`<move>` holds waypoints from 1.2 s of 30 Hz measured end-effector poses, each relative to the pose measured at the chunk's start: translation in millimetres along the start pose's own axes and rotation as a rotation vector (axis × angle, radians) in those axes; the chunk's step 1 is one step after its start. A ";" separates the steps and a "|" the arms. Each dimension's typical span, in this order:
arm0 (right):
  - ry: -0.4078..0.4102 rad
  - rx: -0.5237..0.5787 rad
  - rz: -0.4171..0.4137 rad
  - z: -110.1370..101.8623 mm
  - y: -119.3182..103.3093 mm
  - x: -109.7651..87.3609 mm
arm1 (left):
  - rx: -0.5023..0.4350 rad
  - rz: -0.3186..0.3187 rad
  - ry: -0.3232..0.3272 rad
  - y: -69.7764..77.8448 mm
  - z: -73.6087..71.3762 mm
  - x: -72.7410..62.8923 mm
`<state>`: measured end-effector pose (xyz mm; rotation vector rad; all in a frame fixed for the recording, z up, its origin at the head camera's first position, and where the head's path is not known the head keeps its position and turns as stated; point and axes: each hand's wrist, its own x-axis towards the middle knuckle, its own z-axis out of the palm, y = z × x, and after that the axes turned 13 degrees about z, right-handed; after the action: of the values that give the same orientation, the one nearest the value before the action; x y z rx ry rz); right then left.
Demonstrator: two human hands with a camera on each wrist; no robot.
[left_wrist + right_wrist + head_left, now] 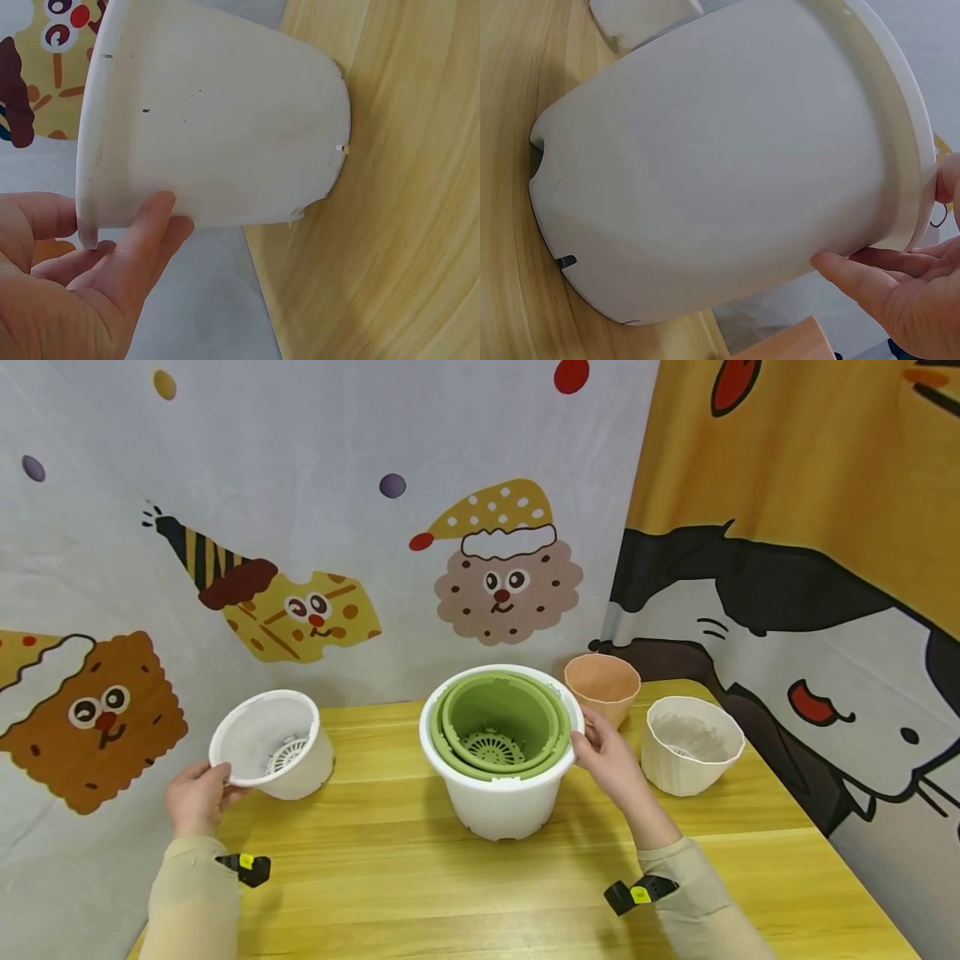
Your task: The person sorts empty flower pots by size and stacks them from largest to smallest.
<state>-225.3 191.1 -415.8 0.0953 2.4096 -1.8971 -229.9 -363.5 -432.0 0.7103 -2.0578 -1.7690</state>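
Note:
My left hand (198,797) pinches the near-left rim of a small white plastic flowerpot (324,760) with a slotted bottom. In the left wrist view, the thumb is at the rim of this flowerpot (225,112) and the fingers lie along its outer wall. At the middle of the table, my right hand (607,756) grips the right rim of a large white flowerpot (502,810). Two green flowerpots (510,710) are nested inside it, the inner one showing a slotted bottom. The right wrist view shows fingers under the rim of the large white flowerpot (727,150).
A peach-coloured pot (602,681) stands at the back right, behind my right hand. Nearer the table's right edge is a cream faceted pot (686,768). The wooden table (375,893) backs onto a cartoon-printed curtain (337,427).

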 end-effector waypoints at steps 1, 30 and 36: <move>0.001 -0.001 0.001 -0.1 -0.1 0.0 | 0.016 0.007 -0.003 -0.2 0.4 -0.3; -0.006 0.036 0.020 0.7 -0.1 0.1 | 0.143 0.121 -0.051 -9.2 16.9 -13.3; -0.010 0.039 0.018 0.8 -0.3 -0.7 | 0.158 0.113 -0.082 -8.7 20.5 -15.8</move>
<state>-224.6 190.3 -415.7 0.1091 2.3578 -1.9320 -226.9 -338.6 -443.0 0.5607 -2.2646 -1.6124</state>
